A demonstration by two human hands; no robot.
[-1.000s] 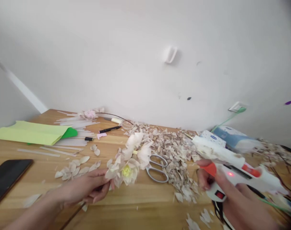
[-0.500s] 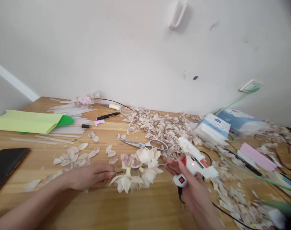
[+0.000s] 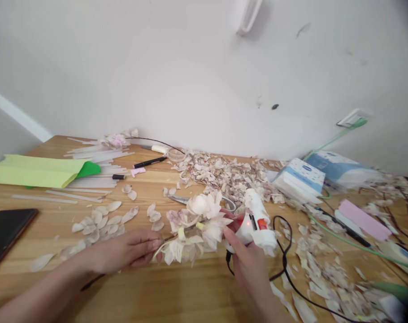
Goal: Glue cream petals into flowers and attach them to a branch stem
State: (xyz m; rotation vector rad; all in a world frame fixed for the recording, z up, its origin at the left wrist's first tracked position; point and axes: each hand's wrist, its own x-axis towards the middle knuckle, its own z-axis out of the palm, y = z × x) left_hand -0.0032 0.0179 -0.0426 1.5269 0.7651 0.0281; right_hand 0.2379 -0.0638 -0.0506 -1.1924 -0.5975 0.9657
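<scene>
Pinched in my left hand (image 3: 136, 249) is the thin brown stem of a flower branch (image 3: 204, 224) with several pale cream and pinkish blossoms. My right hand (image 3: 247, 260) is wrapped round a white glue gun (image 3: 249, 226) with orange parts and a lit red light. Its fingertips are up against the right-hand blossoms; whether they also grip a petal I cannot tell. Behind the flowers lie scissors (image 3: 229, 204), partly covered by the blossoms. Loose petals (image 3: 99, 222) lie on the table beyond my left hand.
A big heap of dried petals (image 3: 220, 172) lies along the wall. On the left are a phone (image 3: 9, 233), yellow-green paper (image 3: 36, 170) and translucent sticks (image 3: 103, 154). Tissue packs (image 3: 301, 177), a pink strip (image 3: 363, 220) and a black cable (image 3: 286, 269) are on the right.
My right hand has moved left with the glue gun, up to the blossoms. The flower branch has turned a little in my left hand, and its lower stem end now shows below my wrist.
</scene>
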